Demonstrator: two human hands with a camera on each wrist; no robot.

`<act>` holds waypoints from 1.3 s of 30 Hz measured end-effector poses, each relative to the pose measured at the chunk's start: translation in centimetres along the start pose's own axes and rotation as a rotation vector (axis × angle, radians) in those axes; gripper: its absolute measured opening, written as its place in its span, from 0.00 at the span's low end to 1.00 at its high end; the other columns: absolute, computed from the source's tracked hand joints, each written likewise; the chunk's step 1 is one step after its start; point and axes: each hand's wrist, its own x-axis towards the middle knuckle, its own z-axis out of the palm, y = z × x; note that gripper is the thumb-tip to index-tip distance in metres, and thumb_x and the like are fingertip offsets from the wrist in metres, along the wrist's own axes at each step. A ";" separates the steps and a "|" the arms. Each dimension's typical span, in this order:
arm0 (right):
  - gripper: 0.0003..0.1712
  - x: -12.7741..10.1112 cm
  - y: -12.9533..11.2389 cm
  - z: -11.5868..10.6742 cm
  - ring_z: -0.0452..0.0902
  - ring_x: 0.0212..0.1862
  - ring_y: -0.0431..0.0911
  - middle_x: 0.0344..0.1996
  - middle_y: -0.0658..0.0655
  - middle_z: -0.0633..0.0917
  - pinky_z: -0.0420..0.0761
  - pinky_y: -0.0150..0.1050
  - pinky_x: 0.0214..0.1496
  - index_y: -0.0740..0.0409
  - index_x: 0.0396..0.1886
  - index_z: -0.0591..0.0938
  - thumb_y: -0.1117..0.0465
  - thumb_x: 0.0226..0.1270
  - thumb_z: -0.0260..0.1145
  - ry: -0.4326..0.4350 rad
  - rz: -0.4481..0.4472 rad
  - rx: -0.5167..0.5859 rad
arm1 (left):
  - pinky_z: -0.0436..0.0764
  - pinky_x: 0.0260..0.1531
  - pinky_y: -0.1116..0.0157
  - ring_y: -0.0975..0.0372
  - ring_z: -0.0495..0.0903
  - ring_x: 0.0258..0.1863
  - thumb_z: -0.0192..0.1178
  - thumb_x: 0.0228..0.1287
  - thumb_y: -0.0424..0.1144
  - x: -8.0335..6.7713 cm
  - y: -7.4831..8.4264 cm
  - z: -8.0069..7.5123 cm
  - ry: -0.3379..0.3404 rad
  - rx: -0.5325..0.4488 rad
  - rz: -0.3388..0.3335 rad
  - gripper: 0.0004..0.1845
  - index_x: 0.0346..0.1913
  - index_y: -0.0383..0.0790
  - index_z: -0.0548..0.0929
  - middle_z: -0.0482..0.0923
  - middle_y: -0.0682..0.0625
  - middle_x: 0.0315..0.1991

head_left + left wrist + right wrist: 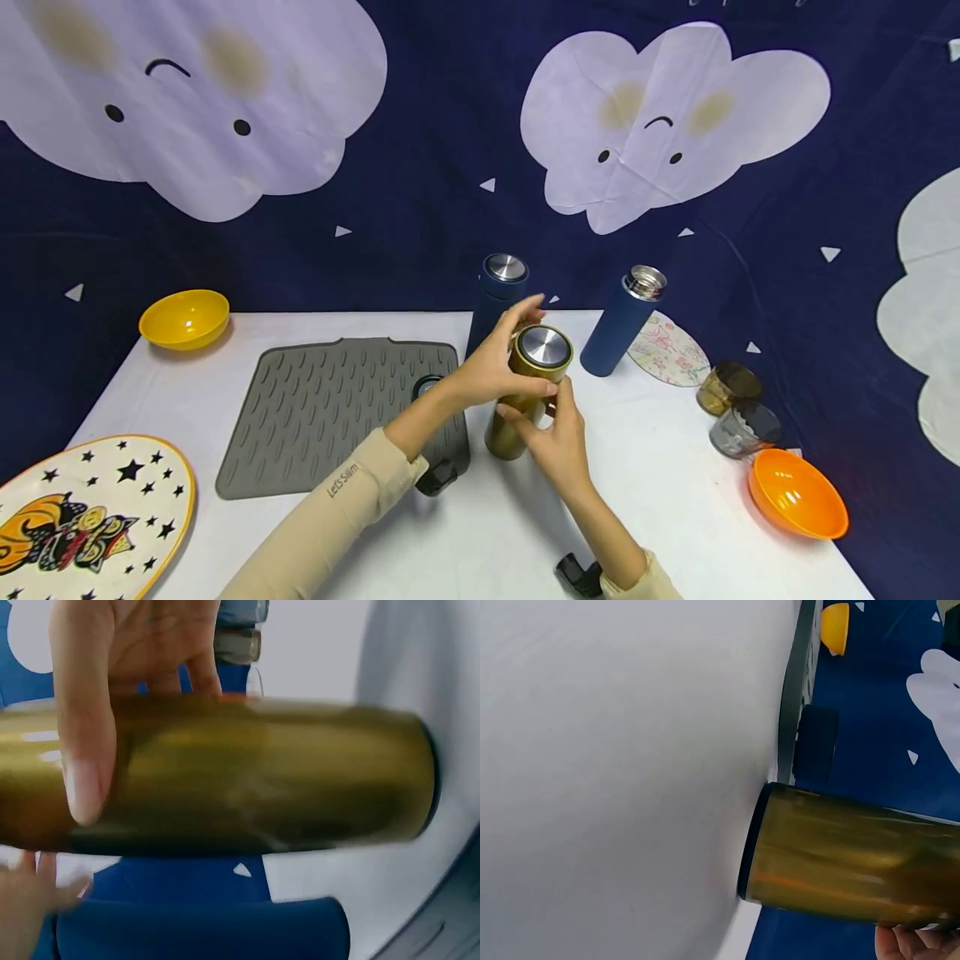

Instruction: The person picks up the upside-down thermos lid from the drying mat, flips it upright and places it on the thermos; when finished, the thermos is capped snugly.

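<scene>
A gold thermos [506, 440] with a round silver-topped lid [545, 346] stands slightly tilted between both hands, its base at the table. My right hand [556, 437] grips its body from the right, thumb across the near side and fingers behind, as the left wrist view shows too. Around the top, my left hand [491, 367] is spread, thumb in front and fingers reaching past the far side of the lid. Behind it stands a dark blue thermos [487, 312] with its lid on. To the right, another blue thermos [611, 333] has a bare steel mouth.
Left is a grey drying mat [322, 417] bearing a dark lid [816, 742], partly behind my left forearm. A yellow bowl [184, 321] and an owl plate [161, 475] lie further left. On the right are a floral board [671, 350], two tinted cups [726, 387] and an orange bowl [797, 496].
</scene>
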 end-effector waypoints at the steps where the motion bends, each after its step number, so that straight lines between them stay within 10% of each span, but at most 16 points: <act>1: 0.35 0.0 0.0 0.0 0.79 0.55 0.53 0.53 0.58 0.82 0.78 0.53 0.54 0.58 0.57 0.72 0.60 0.52 0.79 -0.002 0.000 -0.005 | 0.64 0.70 0.51 0.56 0.63 0.68 0.77 0.44 0.32 -0.2 0.1 0.2 0.035 0.034 -0.001 0.58 0.78 0.48 0.53 0.59 0.47 0.69; 6: 0.32 -0.1 0.1 0.0 0.80 0.53 0.54 0.48 0.60 0.83 0.80 0.54 0.54 0.60 0.56 0.72 0.62 0.53 0.78 0.008 -0.009 -0.024 | 0.69 0.67 0.53 0.54 0.72 0.63 0.80 0.42 0.41 -0.7 0.1 1.1 0.196 0.143 0.082 0.57 0.75 0.44 0.57 0.72 0.44 0.61; 11: 0.33 -0.1 0.1 0.0 0.79 0.54 0.50 0.49 0.57 0.84 0.77 0.52 0.55 0.57 0.57 0.71 0.58 0.54 0.78 -0.007 0.012 0.004 | 0.61 0.72 0.48 0.51 0.66 0.70 0.68 0.51 0.33 -1.0 -0.5 0.5 0.077 -0.038 0.154 0.48 0.75 0.41 0.55 0.67 0.40 0.70; 16: 0.33 -0.1 0.1 0.0 0.78 0.56 0.53 0.52 0.59 0.82 0.78 0.54 0.56 0.59 0.57 0.71 0.62 0.53 0.77 0.001 0.009 -0.005 | 0.70 0.66 0.54 0.57 0.70 0.64 0.76 0.49 0.42 -1.2 -0.5 0.6 0.123 0.159 0.137 0.48 0.73 0.43 0.63 0.68 0.46 0.65; 22: 0.35 -0.1 0.0 0.2 0.78 0.55 0.51 0.51 0.58 0.83 0.77 0.52 0.56 0.58 0.58 0.71 0.61 0.52 0.79 -0.011 0.008 0.013 | 0.73 0.63 0.55 0.53 0.72 0.62 0.70 0.49 0.30 -1.2 -0.3 0.2 0.007 0.002 0.099 0.44 0.71 0.39 0.63 0.67 0.41 0.69; 27: 0.33 -0.1 0.0 0.2 0.79 0.55 0.54 0.51 0.60 0.83 0.78 0.54 0.56 0.60 0.57 0.71 0.65 0.53 0.77 -0.005 0.006 0.009 | 0.75 0.60 0.57 0.57 0.74 0.59 0.78 0.46 0.42 -1.1 -0.1 0.8 0.116 0.206 0.058 0.47 0.70 0.44 0.66 0.70 0.46 0.63; 33: 0.34 -0.1 0.0 0.2 0.78 0.55 0.50 0.51 0.57 0.83 0.76 0.51 0.56 0.57 0.57 0.71 0.58 0.54 0.78 -0.012 0.006 0.014 | 0.59 0.72 0.47 0.54 0.61 0.72 0.69 0.52 0.44 -1.0 -0.6 -0.5 0.004 0.046 0.076 0.48 0.76 0.44 0.58 0.60 0.46 0.74; 39: 0.34 0.0 0.0 0.1 0.78 0.55 0.52 0.52 0.59 0.82 0.77 0.52 0.56 0.59 0.57 0.71 0.60 0.54 0.78 -0.012 0.010 0.013 | 0.65 0.69 0.50 0.53 0.69 0.66 0.72 0.52 0.45 -1.0 -0.5 -0.1 0.086 0.074 0.088 0.47 0.73 0.40 0.61 0.70 0.42 0.65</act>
